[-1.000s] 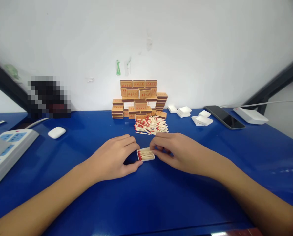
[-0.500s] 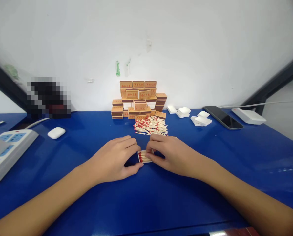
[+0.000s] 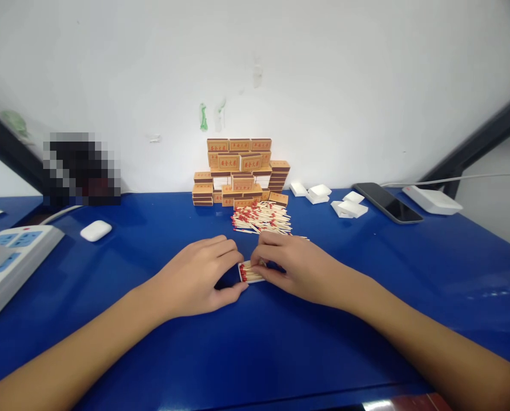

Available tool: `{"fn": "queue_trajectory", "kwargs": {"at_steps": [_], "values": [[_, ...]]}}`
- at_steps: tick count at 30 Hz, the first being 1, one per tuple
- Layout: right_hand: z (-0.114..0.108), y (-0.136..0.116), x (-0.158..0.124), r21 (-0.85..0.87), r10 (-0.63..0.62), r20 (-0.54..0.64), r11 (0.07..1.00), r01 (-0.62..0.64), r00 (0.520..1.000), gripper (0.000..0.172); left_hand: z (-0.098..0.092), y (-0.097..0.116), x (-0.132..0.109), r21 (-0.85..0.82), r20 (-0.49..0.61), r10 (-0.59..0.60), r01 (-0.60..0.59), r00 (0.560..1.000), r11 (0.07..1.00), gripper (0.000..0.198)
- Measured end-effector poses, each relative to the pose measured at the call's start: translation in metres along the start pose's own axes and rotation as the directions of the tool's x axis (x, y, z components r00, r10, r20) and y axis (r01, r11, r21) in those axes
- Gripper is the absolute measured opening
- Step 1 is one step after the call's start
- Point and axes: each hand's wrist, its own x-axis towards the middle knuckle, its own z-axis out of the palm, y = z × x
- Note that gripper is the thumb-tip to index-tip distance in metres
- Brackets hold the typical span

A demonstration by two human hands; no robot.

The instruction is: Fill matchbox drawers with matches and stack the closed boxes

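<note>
matchbox tray (image 3: 240, 273), between the bench's (image 3: 255, 342) back and front edges, looks light and crushable, best held softly by its side walls, as the left hand (image 3: 207, 277) pinches it; whether the right hand (image 3: 295, 265) grips any matches (image 3: 246, 273) is unclear.

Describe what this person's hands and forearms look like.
The left hand and right hand are ungloved, with no rings visible. The left forearm and right forearm are bare as far as they show: no sleeve, watch or bracelet.
</note>
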Motion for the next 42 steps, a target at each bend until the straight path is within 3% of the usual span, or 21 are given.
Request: {"fn": "queue_trajectory", "kwargs": {"at_steps": [10, 16, 32, 37, 42], "values": [[-0.001, -0.001, -0.001, -0.048, -0.032, 0.045, 0.998, 0.035, 0.998, 0.015, 0.0, 0.001, 0.001, -0.007, 0.007, -0.009, 0.009, 1.0, 1.0, 0.02], [-0.002, -0.002, 0.0, 0.035, 0.003, 0.018, 0.999, -0.004, 1.0, 0.008, 0.0, 0.0, 0.001, -0.007, 0.006, -0.011, 0.012, 1.0, 1.0, 0.02], [-0.004, 0.0, -0.002, -0.025, -0.015, 0.084, 1.0, 0.017, 0.996, 0.018, 0.0, 0.0, 0.001, 0.013, 0.016, -0.007, 0.007, 1.0, 1.0, 0.02], [-0.012, 0.006, -0.004, -0.013, -0.022, -0.001, 1.0, 0.022, 1.0, 0.014, 0.0, -0.001, -0.001, 0.009, 0.011, -0.013, 0.013, 1.0, 1.0, 0.02], [-0.032, 0.025, -0.006, -0.177, 0.023, -0.213, 0.982, -0.061, 0.977, 0.014, 0.001, -0.001, -0.001, -0.059, -0.027, -0.033, 0.032, 0.999, 0.998, 0.023]]}}
